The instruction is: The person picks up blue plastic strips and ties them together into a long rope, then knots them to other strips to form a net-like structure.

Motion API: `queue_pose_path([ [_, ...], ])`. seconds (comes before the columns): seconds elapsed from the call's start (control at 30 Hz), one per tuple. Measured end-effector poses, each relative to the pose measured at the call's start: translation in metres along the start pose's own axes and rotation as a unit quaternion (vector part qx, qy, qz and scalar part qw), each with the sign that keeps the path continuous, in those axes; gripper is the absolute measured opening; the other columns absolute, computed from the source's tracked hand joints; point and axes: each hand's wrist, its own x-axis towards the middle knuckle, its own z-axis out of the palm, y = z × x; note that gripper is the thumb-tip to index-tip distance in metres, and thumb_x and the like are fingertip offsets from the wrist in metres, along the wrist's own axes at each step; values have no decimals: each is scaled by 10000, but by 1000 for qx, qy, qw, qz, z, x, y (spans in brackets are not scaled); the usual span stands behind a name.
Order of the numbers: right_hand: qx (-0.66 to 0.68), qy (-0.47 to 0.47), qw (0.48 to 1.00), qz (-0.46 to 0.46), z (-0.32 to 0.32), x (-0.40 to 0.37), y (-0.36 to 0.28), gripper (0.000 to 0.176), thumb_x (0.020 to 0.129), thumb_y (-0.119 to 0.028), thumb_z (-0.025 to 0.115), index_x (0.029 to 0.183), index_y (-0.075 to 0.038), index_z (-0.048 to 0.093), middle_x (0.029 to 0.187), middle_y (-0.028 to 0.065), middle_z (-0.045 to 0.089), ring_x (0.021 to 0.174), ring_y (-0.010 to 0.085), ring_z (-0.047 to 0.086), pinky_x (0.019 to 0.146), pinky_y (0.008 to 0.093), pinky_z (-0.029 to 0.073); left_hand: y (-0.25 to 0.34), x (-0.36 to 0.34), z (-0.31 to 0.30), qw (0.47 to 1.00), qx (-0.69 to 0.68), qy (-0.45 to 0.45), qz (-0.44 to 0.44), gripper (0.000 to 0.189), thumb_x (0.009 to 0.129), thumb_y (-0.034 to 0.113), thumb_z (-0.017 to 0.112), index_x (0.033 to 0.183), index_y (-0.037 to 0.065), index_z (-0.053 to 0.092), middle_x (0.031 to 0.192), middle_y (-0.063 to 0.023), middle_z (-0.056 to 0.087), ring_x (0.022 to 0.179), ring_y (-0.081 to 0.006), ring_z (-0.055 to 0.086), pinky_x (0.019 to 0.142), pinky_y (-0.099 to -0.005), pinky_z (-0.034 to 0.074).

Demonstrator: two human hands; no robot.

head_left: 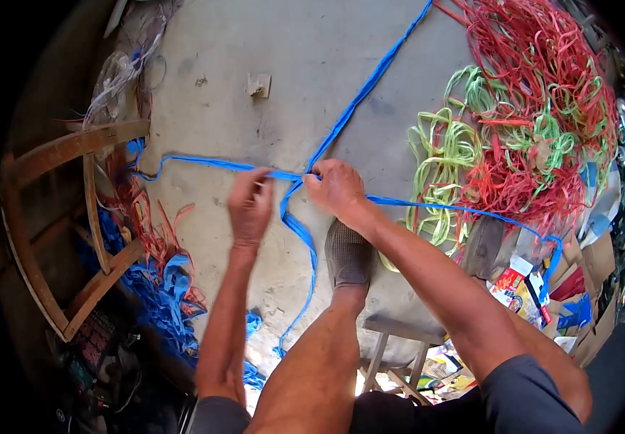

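Note:
Blue plastic strips (349, 112) cross at a knot-like junction between my two hands, above the floor. One strip runs up to the top edge, one to the left, one to the right, and one hangs down toward my leg. My right hand (336, 189) pinches the blue strip at the crossing, thumb and fingers together. Just left of the crossing, my left hand (251, 206) is raised over the left strip, its fingers curled and blurred. Whether those fingers hold the strip is unclear. My shoe (349, 253) is directly below my right hand.
Red strips (537, 50) and green strips (443, 159) lie heaped at the right. A wooden frame (74, 148) stands at the left beside a blue strip pile (157, 289). Below right are a wooden stool (404, 328) and cardboard (596, 260).

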Motion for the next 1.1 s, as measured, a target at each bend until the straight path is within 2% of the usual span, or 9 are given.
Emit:
queue_pose_path([
  [0.03,4,-8,1000,-3,-6,1,-1,247,837,-264,611,906,-71,750,945,217,720,916,442,684,838,522,553,13,-9,17,998,-58,-9,-20,161,936,-8,676,1089,33,704,916,-7,651,746,-58,579,648,-218,475],
  [0.13,8,7,1000,-3,7,7,12,267,840,-281,626,924,-62,754,989,224,722,950,442,681,864,521,552,16,-20,52,999,-38,-10,-27,205,921,-23,671,1121,17,688,888,-53,623,739,-111,591,643,-248,477],
  [0.17,2,32,999,-34,8,6,13,279,831,-290,643,893,-36,740,902,246,704,873,460,671,789,509,551,20,-18,59,1000,-22,3,-16,201,913,-17,666,1109,22,689,900,-91,632,756,-185,612,649,-297,491],
  [0.23,16,28,997,-69,8,6,16,313,841,-296,643,894,5,711,907,291,685,890,482,658,797,539,536,23,-19,61,1000,3,17,-8,205,907,-14,654,1104,28,687,909,-135,637,801,-281,635,665,-356,509],
  [0.37,-45,-23,996,-77,-36,7,10,288,840,-281,665,929,-8,693,882,274,690,888,485,660,797,550,527,29,-17,65,999,6,23,-39,182,897,18,696,1077,36,680,920,-112,649,765,-244,639,676,-344,516],
  [0.5,-93,64,983,-148,-94,34,24,268,851,-272,666,912,-14,707,857,239,704,852,442,682,770,505,542,27,-18,73,997,-6,49,-54,179,894,36,715,1068,44,672,906,-91,642,748,-212,629,683,-328,516],
  [0.77,-19,226,972,-62,-236,138,36,340,819,-371,694,806,-34,731,798,207,718,826,374,718,786,443,565,38,-14,74,996,-18,59,-67,148,907,7,700,1042,28,643,855,-43,568,717,-144,537,663,-267,466],
  [1.0,-11,221,971,85,-297,193,9,414,830,-439,712,829,-27,750,762,156,738,815,309,730,792,428,561,41,-10,75,992,-28,54,-109,202,879,-15,713,1061,47,649,873,-58,597,726,-168,585,674,-294,497],
  [1.1,-66,271,960,39,-300,235,27,379,830,-403,701,892,-32,748,682,130,716,746,299,734,781,422,569,39,-10,76,991,-30,54,-117,207,877,-18,713,1063,48,651,872,-59,590,728,-172,588,671,-297,498],
])
